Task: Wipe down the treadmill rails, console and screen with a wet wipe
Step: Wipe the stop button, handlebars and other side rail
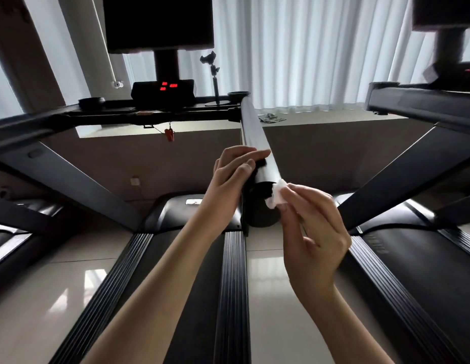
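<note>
Hands: two. The left hand (233,169) grips the rail (254,132) near its end; the right hand (312,229) pinches the wet wipe (277,193).
Wet wipe: one, white, just at 3 o'clock of centre, touching the rail's end.
Treadmills: two; the second treadmill (423,101), at 2 o'clock, is cut off.
Screen (157,22): one whole, dark, at 11 o'clock.
Console (163,91): red digits, unreadable.
Hidden: part of the wipe, behind fingers.

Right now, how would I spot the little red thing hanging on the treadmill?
Start at the big dark screen up top, then drop to the console with glowing red digits. Just below it, a small red safety clip dangles; it is the only red thing that hangs rather than glows.
</note>
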